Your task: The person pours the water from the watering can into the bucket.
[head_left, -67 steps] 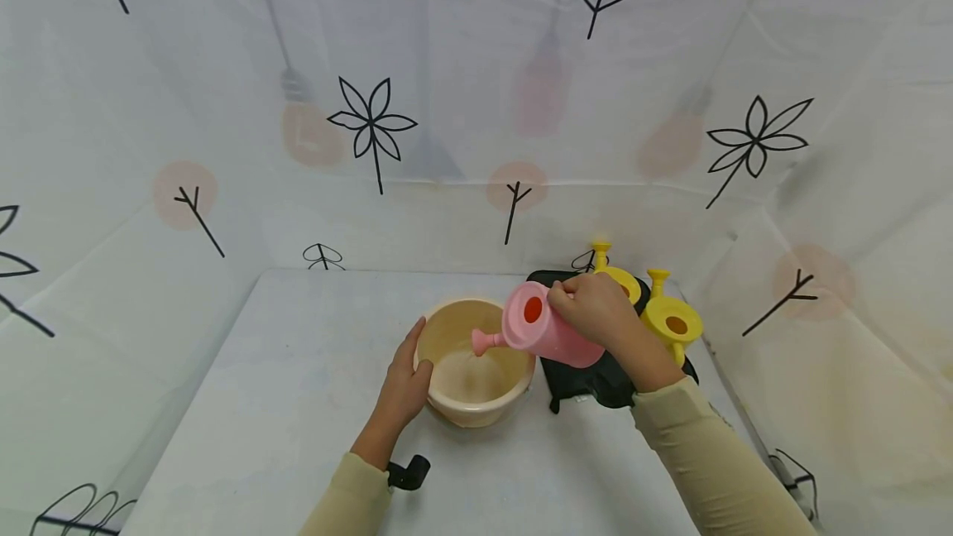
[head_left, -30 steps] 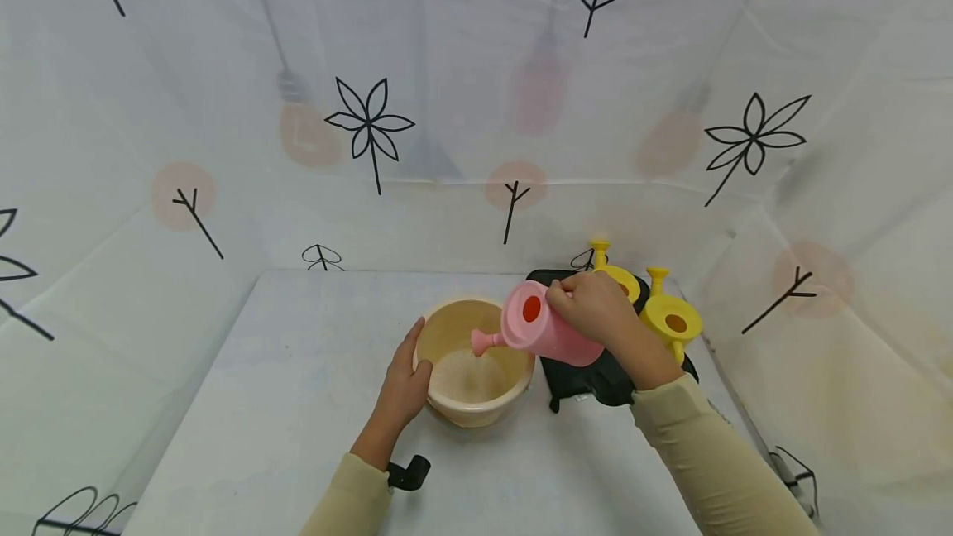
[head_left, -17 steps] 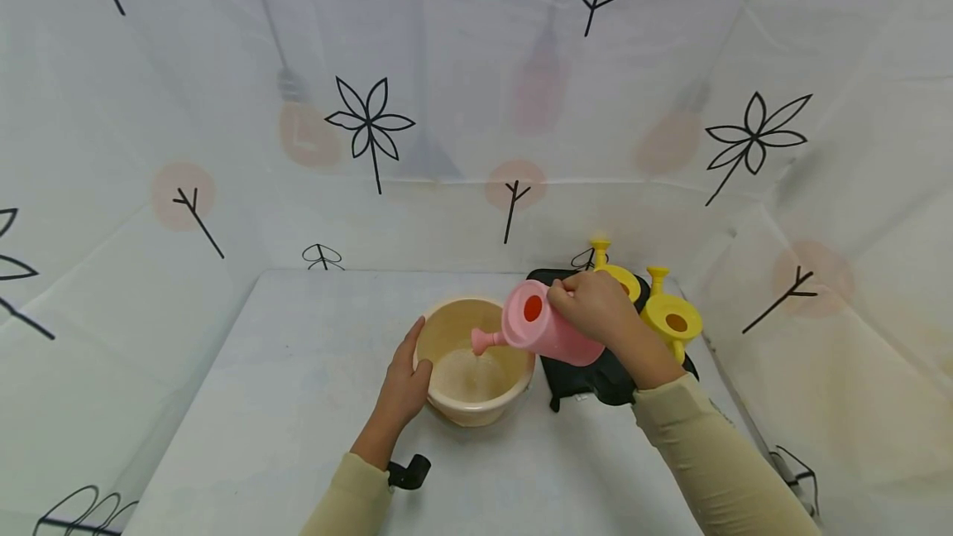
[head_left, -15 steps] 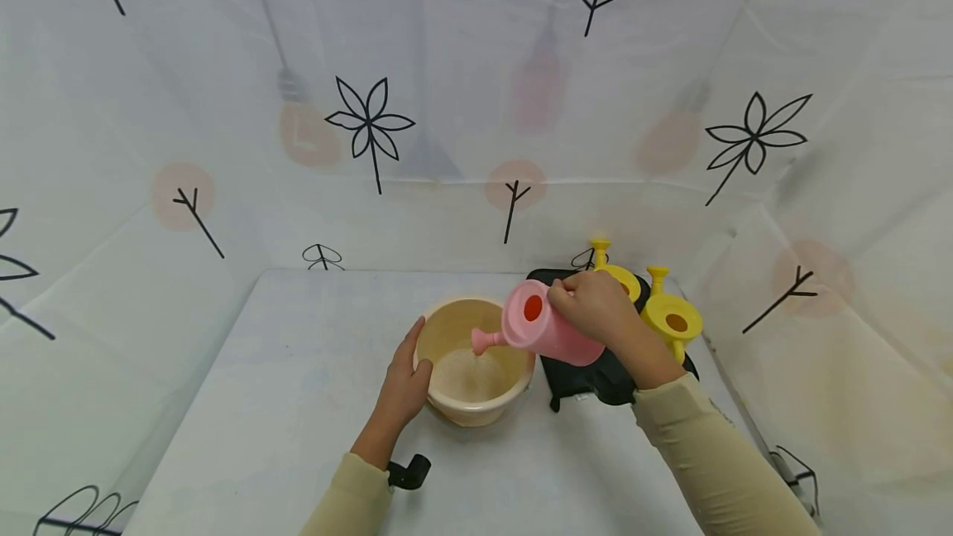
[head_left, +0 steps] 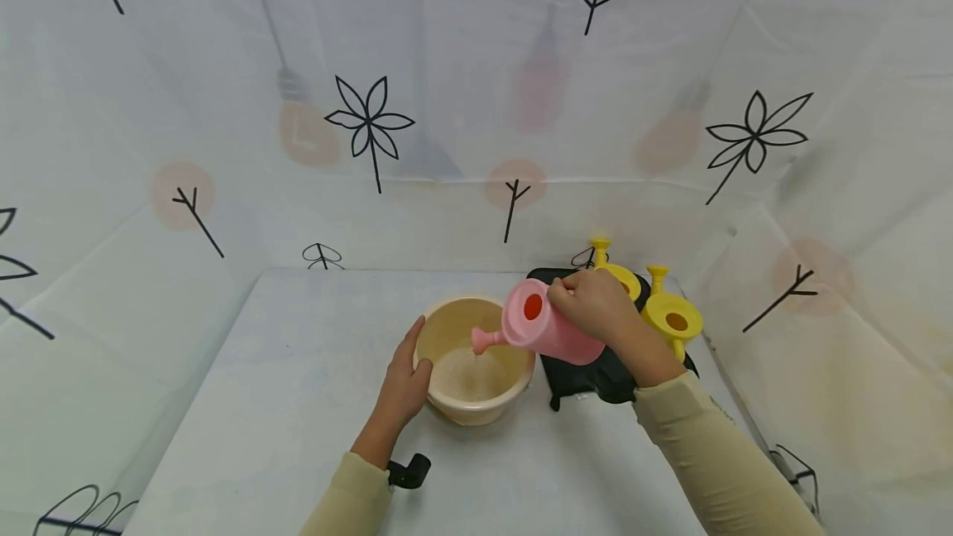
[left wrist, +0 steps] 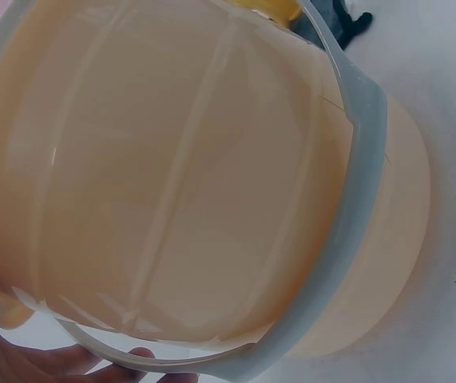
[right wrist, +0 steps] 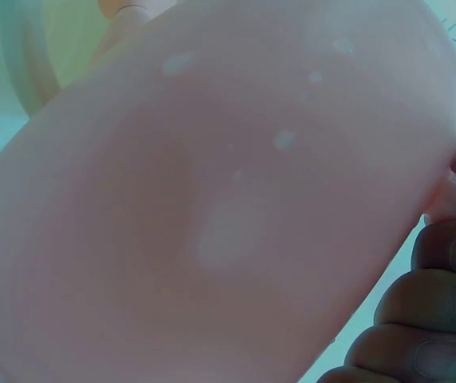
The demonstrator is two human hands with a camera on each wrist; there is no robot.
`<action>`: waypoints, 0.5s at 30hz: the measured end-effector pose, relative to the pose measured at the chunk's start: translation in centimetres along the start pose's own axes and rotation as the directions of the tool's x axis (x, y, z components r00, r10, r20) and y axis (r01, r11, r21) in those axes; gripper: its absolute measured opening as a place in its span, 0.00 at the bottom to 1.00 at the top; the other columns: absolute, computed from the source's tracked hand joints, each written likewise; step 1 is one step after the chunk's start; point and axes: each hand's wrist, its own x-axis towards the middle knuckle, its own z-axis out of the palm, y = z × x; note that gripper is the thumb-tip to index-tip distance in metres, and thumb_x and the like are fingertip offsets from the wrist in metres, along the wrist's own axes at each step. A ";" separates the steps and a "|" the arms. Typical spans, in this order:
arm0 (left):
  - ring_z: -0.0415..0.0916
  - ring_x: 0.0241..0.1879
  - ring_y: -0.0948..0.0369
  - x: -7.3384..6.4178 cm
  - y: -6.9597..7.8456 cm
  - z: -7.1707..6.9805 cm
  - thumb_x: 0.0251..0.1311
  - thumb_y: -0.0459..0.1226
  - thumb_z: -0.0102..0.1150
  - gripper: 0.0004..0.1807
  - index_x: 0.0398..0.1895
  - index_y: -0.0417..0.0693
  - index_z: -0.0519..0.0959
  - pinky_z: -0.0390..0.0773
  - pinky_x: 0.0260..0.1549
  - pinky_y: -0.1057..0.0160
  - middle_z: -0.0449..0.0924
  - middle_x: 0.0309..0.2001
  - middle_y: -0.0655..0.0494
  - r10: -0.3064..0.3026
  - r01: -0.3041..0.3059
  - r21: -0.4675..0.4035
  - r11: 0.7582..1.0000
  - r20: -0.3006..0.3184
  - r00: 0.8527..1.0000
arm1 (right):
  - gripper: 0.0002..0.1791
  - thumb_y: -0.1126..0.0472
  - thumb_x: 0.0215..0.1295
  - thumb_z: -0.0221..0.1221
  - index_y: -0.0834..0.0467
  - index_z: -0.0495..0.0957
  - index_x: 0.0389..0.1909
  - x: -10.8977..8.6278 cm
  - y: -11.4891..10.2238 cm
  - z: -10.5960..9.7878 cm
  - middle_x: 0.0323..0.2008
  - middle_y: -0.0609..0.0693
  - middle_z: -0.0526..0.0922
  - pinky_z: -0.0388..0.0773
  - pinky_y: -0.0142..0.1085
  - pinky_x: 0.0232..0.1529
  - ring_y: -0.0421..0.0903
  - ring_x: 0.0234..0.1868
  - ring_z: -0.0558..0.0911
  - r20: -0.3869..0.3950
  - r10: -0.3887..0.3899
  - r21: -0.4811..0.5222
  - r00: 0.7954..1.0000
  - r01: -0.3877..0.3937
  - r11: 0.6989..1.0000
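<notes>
A pink watering can [head_left: 547, 325] is tilted over a beige plastic bucket [head_left: 476, 399], its spout pointing left above the bucket's opening. My right hand [head_left: 599, 308] grips the can's handle from the right. Below the sprinkler head a faint thin trickle of water shows. My left hand [head_left: 405, 379] holds the bucket's left side, thumb toward the front. In the left wrist view, a pale curved band [left wrist: 363, 159] that looks like the bucket's handle runs around the wall, and fingers [left wrist: 124, 371] curl at it. Pink plastic fills much of the right wrist view, with curled fingers [right wrist: 427, 311] beside it.
Two yellow watering cans [head_left: 672, 317] stand at the back right, one partly hidden behind my right hand. Under them lies a black mat or bag [head_left: 569, 383]. The white table [head_left: 298, 379] meets patterned cloth walls at the back and sides.
Both hands, the bucket and the pink watering can stay practically in place. A thin trickle below the spout shows in the earlier frames too.
</notes>
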 end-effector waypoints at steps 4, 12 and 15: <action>0.48 0.70 0.60 0.0 0.0 0.0 0.55 0.35 0.37 0.37 0.67 0.77 0.49 0.53 0.67 0.51 0.52 0.69 0.65 -0.011 0.011 -0.006 1.000 0.006 1.000 | 0.24 0.48 0.60 0.44 0.54 0.70 0.08 0.0 -0.1 -0.1 0.10 0.48 0.67 0.63 0.31 0.18 0.45 0.20 0.69 0.010 0.005 0.002 1.000 -0.005 1.000; 0.49 0.70 0.60 0.0 0.0 0.0 0.55 0.35 0.37 0.37 0.67 0.77 0.48 0.54 0.67 0.51 0.52 0.69 0.64 -0.015 0.015 -0.015 1.000 0.009 1.000 | 0.24 0.48 0.60 0.44 0.55 0.69 0.08 -0.2 -0.1 -0.3 0.11 0.48 0.67 0.63 0.31 0.17 0.45 0.20 0.69 0.005 0.010 -0.007 1.000 -0.010 1.000; 0.48 0.70 0.60 0.0 0.1 -0.1 0.55 0.35 0.37 0.36 0.67 0.78 0.48 0.53 0.67 0.51 0.52 0.69 0.65 -0.020 0.021 -0.015 1.000 0.011 1.000 | 0.24 0.49 0.61 0.44 0.55 0.69 0.08 -0.3 -0.1 -0.5 0.11 0.48 0.66 0.63 0.31 0.18 0.45 0.20 0.69 0.012 0.015 0.000 1.000 -0.015 1.000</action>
